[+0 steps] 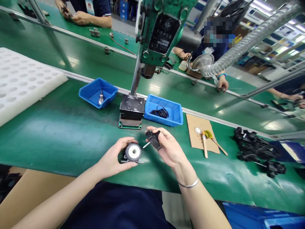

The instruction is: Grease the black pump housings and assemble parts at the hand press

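My left hand [120, 156] is closed around a round black housing [133, 152] with a white ring-shaped face and a small hole in its middle. The housing is low over the green bench, its face turned up. In my right hand [169, 144] is a black plastic part [153, 139] with a thin white shaft [146, 145] sticking out. That shaft points down and left toward the housing, with a small gap between them. Behind my hands stands a press with a black block base [132, 107] and a green head [162, 31].
Two blue bins, the left [91, 92] with a small metal item, the right [175, 116] with black rings, flank the press. Cardboard [194, 127] carries brushes [204, 144]. Black parts [254, 144] are piled right; a white foam tray [26, 79] lies left. Co-workers sit across the conveyor [95, 63].
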Demonstrator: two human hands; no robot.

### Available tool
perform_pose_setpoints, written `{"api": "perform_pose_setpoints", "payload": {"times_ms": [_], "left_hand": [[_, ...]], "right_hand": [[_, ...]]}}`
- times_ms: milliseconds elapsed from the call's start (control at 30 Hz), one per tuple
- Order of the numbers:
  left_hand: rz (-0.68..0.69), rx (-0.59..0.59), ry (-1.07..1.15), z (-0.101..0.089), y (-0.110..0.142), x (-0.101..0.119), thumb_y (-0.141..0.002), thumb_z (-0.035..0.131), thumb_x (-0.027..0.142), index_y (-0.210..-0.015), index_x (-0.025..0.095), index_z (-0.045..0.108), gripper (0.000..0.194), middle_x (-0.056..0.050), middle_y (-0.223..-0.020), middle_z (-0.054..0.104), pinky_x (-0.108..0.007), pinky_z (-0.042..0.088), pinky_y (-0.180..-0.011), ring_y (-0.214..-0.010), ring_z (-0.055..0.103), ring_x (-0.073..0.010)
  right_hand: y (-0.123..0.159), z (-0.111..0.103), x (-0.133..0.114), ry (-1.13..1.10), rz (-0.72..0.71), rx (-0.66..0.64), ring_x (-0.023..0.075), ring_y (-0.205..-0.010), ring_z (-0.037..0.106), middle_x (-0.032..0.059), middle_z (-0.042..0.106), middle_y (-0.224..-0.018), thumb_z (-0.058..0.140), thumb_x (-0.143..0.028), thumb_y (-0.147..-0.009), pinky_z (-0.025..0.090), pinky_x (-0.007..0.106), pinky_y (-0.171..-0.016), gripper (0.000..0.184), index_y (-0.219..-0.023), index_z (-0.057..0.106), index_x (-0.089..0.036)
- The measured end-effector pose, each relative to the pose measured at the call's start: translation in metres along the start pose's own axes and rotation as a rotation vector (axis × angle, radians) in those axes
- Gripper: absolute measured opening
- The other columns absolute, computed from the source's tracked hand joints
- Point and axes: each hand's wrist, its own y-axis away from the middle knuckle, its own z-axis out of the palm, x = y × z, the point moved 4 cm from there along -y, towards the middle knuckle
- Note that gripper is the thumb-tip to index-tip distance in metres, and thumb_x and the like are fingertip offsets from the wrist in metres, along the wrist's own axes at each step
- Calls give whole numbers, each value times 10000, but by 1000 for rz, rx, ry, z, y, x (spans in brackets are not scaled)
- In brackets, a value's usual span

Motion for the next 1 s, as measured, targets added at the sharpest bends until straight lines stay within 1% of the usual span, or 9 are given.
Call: {"api": "perform_pose_setpoints", "payload": {"times_ms": [133,200,300,433,600,767,833,900,1000], "left_hand": [[-19,11,20,-1,1,-3,-764,834,275,-1419,266,310,839,-134,-1393,580,-479,477,-1125,-1326,564,-275],[-39,16,23,-1,2,-5,-756,842,288,-1439,264,288,880,-148,-1409,565,-502,477,-1125,-1329,561,-289],[-42,12,30,-1,3,-7,-764,837,300,-1469,279,259,913,-154,-1463,517,-515,467,-1135,-1350,541,-293],[-5,6,21,-1,2,-7,-781,823,305,-1484,297,254,905,-142,-1516,462,-503,449,-1155,-1393,498,-289],[41,8,-32,-2,0,-4,-785,815,308,-1473,293,291,865,-128,-1515,458,-467,461,-1146,-1371,521,-278],[49,1,-58,-3,-2,1,-795,796,320,-1436,258,311,806,-128,-1382,578,-449,513,-1075,-1265,611,-275],[41,-7,-62,-4,-2,3,-792,793,313,-1421,250,327,785,-127,-1352,600,-451,524,-1053,-1237,630,-281],[29,-1,-78,-5,-3,3,-775,804,307,-1420,248,343,795,-129,-1368,594,-455,523,-1053,-1240,626,-288],[40,18,-116,-5,-3,3,-760,813,306,-1423,243,371,800,-134,-1397,578,-466,509,-1069,-1252,615,-297]], "right_hand": [[-6,24,-12,258,-102,-156,199,-1183,580,60,609,-1290,755,-389,-848,471,338,-1011,204,-976,744,-230],[-6,35,-12,290,-118,-223,194,-1190,576,58,605,-1274,748,-352,-857,463,347,-1030,181,-991,723,-233],[-7,44,-9,289,-122,-248,179,-1144,588,52,605,-1226,775,-313,-828,481,338,-1000,182,-942,667,-221],[-8,45,-1,369,-160,-243,181,-1162,570,65,575,-1234,783,-313,-819,453,363,-1048,212,-944,644,-213],[-1,43,1,486,-204,-251,191,-1214,559,74,539,-1287,743,-291,-863,458,378,-1063,183,-997,632,-234],[13,48,-9,817,-328,-296,247,-1287,523,91,530,-1337,774,-265,-834,448,440,-1089,221,-1006,637,-254],[16,50,-11,892,-371,-299,259,-1284,524,98,533,-1337,776,-269,-831,455,456,-1081,226,-1006,633,-255],[16,50,-8,948,-389,-289,258,-1271,531,98,536,-1330,760,-278,-845,453,462,-1079,214,-1008,625,-254],[15,48,5,1013,-386,-264,258,-1282,516,101,528,-1329,741,-287,-859,447,457,-1078,239,-1047,596,-258]]}}
